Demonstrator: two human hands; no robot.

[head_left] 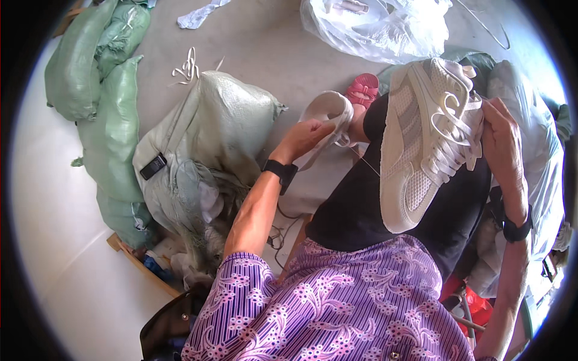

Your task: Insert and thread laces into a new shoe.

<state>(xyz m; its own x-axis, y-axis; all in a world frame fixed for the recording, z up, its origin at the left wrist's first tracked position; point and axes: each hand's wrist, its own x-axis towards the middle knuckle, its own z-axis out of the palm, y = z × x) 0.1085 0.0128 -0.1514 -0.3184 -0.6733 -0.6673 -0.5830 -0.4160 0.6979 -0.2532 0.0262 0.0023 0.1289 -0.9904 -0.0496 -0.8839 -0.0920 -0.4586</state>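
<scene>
A white-and-grey lace-up sneaker (421, 141) is over my lap, toe pointing toward me, with loops of white lace at its opening. My right hand (504, 135) is closed on the sneaker's right side near the laces, its fingertips partly hidden. Farther left, my left hand (308, 137) is closed on a curved off-white piece (333, 108), looped like a band; I cannot make out exactly what it is. A thin thread (368, 165) runs between that piece and the sneaker's edge.
A pale green woven sack (232, 114) with a small black device (153, 166) on it stands at left. More green sacks (114, 120) line the wall. A clear plastic bag (379, 30) lies ahead, and loose white laces (188, 67) are on the floor. Plastic-wrapped bundles (533, 162) crowd the right.
</scene>
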